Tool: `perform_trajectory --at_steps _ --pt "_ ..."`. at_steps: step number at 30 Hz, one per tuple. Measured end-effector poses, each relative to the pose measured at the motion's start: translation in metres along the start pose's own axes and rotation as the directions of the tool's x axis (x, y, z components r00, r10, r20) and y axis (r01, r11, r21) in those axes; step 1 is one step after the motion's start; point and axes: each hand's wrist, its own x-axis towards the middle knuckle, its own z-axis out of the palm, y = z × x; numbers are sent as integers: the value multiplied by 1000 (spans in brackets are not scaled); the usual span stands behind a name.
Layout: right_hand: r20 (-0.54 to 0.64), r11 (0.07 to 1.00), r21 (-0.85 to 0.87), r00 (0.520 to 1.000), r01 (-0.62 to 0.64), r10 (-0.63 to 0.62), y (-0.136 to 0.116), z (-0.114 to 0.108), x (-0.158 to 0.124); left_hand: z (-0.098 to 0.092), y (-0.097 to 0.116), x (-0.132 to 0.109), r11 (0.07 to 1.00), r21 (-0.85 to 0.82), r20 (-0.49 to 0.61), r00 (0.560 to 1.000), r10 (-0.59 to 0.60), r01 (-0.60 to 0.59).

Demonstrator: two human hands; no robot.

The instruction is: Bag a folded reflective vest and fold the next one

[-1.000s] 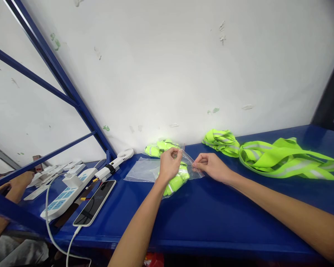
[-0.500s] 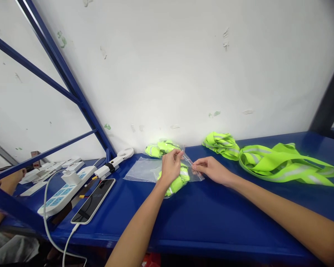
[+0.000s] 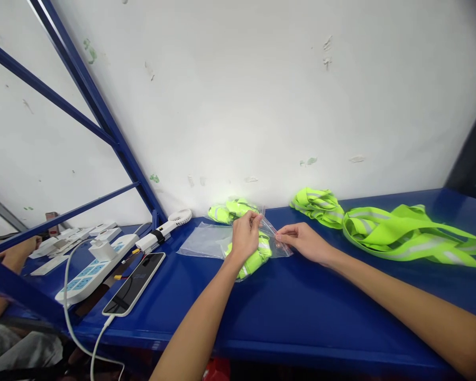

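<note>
As I looked along the blue table (image 3: 301,312) from its left end, another person's hand (image 3: 18,254) rested at the edge beside a white power strip (image 3: 91,269). Next came a phone (image 3: 135,283) on a white charging cable (image 3: 79,344), lying screen up, with a small white handheld fan (image 3: 164,228) just behind it. An empty clear bag (image 3: 200,241) lay flat near the middle, and a bagged bundle of neon-yellow reflective straps (image 3: 230,210) sat against the wall. My left hand (image 3: 244,235) had its fingers pinched together on the top edge of a clear zip bag (image 3: 275,244), which rested on the table with a folded reflective vest (image 3: 252,257) inside it. My right hand (image 3: 303,241) pinched the same edge further right, fingers closed on the plastic. Well apart to the right, a folded vest (image 3: 317,203) and a loose spread vest (image 3: 412,233) lay on the table.
</note>
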Motion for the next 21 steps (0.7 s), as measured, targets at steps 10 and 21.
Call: perform_trajectory --at_steps 10,21 --pt "21 997 -69 999 44 -43 -4 3 -4 1 7 -5 978 192 49 996 70 -78" --pt "-106 942 -223 955 249 -277 2 9 1 9 15 -8 980 170 139 987 80 -103"
